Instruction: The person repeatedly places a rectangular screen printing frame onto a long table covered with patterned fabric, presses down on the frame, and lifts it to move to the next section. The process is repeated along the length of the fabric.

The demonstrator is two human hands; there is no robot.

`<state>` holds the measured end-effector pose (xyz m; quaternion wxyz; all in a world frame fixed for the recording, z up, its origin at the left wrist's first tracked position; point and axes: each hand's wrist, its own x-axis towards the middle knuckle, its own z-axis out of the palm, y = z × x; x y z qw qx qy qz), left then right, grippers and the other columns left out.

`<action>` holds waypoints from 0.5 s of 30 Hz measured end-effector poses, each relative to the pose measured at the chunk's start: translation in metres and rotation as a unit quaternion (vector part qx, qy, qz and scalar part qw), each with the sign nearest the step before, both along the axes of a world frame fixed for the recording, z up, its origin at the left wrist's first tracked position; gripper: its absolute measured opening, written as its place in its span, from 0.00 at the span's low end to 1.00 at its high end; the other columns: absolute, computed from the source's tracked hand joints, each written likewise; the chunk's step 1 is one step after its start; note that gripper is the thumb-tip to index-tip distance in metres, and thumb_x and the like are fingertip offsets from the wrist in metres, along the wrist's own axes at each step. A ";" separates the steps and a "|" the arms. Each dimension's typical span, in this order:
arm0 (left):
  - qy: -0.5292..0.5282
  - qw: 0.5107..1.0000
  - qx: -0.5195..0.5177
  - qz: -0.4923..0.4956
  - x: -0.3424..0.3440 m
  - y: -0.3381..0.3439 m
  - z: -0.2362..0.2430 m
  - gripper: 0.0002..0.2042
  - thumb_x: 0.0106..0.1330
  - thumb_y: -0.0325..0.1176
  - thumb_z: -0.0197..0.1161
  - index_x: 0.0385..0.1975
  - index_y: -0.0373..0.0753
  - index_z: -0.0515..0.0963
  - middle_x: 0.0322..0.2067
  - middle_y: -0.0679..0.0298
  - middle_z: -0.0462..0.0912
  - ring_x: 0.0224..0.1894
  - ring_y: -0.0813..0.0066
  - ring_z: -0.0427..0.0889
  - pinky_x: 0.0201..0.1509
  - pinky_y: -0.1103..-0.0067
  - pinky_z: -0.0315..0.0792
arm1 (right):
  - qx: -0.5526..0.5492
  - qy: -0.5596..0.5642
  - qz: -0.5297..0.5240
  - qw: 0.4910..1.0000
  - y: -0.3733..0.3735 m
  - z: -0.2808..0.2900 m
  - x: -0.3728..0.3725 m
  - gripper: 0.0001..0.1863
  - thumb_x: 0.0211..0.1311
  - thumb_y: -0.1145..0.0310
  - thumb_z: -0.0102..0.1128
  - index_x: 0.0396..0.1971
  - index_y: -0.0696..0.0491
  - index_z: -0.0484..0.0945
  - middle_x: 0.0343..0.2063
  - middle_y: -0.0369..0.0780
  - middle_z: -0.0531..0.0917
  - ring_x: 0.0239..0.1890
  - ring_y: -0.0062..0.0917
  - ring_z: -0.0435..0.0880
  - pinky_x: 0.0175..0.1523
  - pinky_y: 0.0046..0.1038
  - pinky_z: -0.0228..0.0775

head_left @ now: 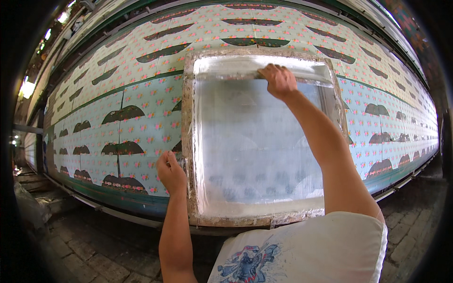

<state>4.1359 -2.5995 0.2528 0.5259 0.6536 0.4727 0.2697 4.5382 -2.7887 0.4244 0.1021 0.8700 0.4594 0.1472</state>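
Note:
A printing screen with a worn, paint-crusted wooden frame [188, 137] lies on the patterned fabric in front of me. Its pale translucent mesh [255, 146] lets the pattern beneath show faintly. At the far end of the mesh, my right hand [279, 81] is closed on a squeegee [226, 75], a long bar reaching across most of the frame's width. My left hand [171, 173] is beside the frame's left edge with its fingers curled together. Whatever those fingers hold, if anything, is hidden.
Pale blue fabric [155, 111] with pink flowers and dark curved shapes covers the near half of a long table; cream fabric [203, 33] covers the far half. A green table edge [141, 202] runs along the near side. Brick paving [85, 250] lies below.

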 end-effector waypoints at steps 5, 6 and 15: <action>0.018 1.000 0.021 -0.011 0.000 0.003 -0.001 0.24 0.86 0.47 0.56 0.58 0.27 0.82 0.51 0.50 0.82 0.45 0.61 0.83 0.50 0.68 0.78 | -0.024 0.059 -0.001 0.998 0.004 0.025 -0.008 0.24 0.61 0.79 0.58 0.55 0.45 0.89 0.51 0.40 0.88 0.58 0.39 0.87 0.63 0.42 0.81; 0.018 1.000 0.017 -0.011 -0.001 0.002 -0.002 0.24 0.86 0.47 0.56 0.58 0.27 0.82 0.51 0.50 0.82 0.45 0.61 0.83 0.49 0.68 0.78 | -0.010 0.047 0.009 0.999 0.005 0.026 -0.002 0.24 0.61 0.80 0.57 0.55 0.45 0.89 0.51 0.40 0.88 0.58 0.39 0.87 0.63 0.42 0.81; 0.029 0.999 0.024 -0.014 -0.005 0.001 -0.006 0.23 0.85 0.47 0.58 0.58 0.28 0.82 0.51 0.51 0.82 0.45 0.62 0.83 0.49 0.68 0.78 | -0.003 0.001 -0.020 1.000 0.018 0.018 0.041 0.26 0.64 0.79 0.56 0.58 0.43 0.87 0.56 0.41 0.88 0.60 0.42 0.86 0.65 0.43 0.81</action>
